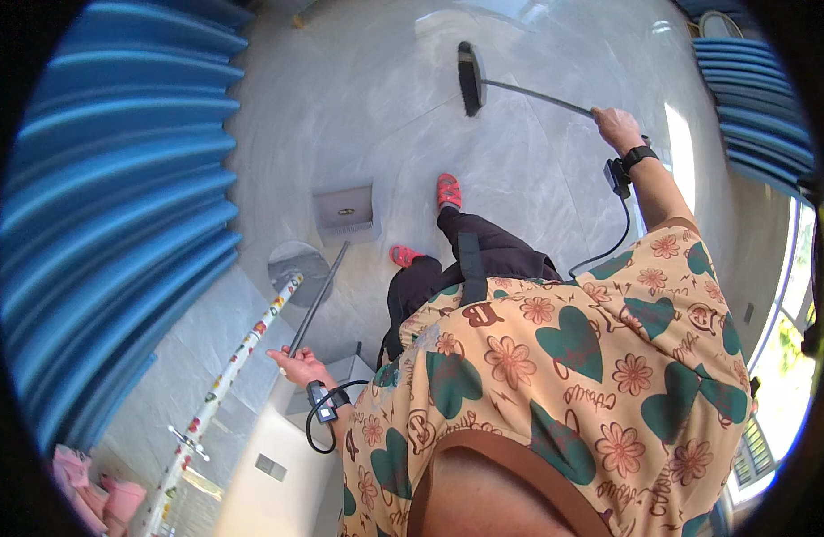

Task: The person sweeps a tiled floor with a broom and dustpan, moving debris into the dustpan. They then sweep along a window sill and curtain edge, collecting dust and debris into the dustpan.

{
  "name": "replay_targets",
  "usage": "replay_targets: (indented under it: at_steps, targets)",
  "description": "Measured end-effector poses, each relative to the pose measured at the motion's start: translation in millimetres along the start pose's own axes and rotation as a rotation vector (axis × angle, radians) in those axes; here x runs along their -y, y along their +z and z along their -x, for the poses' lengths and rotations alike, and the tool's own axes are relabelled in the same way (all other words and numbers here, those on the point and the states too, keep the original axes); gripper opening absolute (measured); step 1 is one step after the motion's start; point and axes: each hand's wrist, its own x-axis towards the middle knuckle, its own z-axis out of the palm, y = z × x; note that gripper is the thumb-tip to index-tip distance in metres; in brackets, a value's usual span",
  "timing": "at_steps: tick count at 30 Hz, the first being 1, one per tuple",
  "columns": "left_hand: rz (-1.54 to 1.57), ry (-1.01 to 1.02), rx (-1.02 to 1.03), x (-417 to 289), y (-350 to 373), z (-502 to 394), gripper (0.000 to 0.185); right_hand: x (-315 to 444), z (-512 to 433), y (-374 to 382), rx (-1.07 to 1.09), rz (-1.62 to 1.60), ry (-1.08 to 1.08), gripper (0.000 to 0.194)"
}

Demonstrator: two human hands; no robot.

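Observation:
My right hand grips the end of a broom's thin grey handle. At the far end of that handle, the broom head, with dark bristles, rests on the tiled floor ahead of my feet. On the left, my left hand holds the upper part of a long dustpan handle, palm turned up and fingers curled at it. The grey dustpan lies on the floor near my red sandals, with a small object in it that I cannot identify.
A pole in floral wrap stands on a round base beside the dustpan. Blue curtains hang at the left, more at the right. Pink cloth or bags lie at lower left. A grey bin-like box is near my left wrist.

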Motion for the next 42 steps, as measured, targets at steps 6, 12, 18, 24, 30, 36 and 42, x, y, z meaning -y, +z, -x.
replay_targets:
  at_steps: [6,12,18,24,30,36,42]
  targets:
    - [0.068,0.095,0.138,-30,73,-22,0.044,-10,51,-21,-0.144,-0.049,-0.014,0.019]
    - [0.043,0.068,0.218,-52,127,-55,0.045,28,85,-15,-0.125,-0.121,-0.13,0.021]
    - [-0.027,0.104,0.324,-73,194,-80,0.048,43,65,1,0.081,0.096,-0.095,0.019]
    - [-0.086,0.055,0.32,-102,224,-92,0.048,-15,32,7,-0.059,0.245,0.134,0.021]
    - [-0.196,0.082,0.394,-114,291,-103,0.05,-13,30,-6,-0.14,-0.104,0.401,0.025]
    - [-0.369,0.111,0.462,-123,344,-108,0.056,20,142,5,0.113,-0.345,0.607,0.026]
    - [-0.361,0.175,0.358,-127,378,-79,0.056,39,217,54,0.294,-0.599,0.803,0.027]
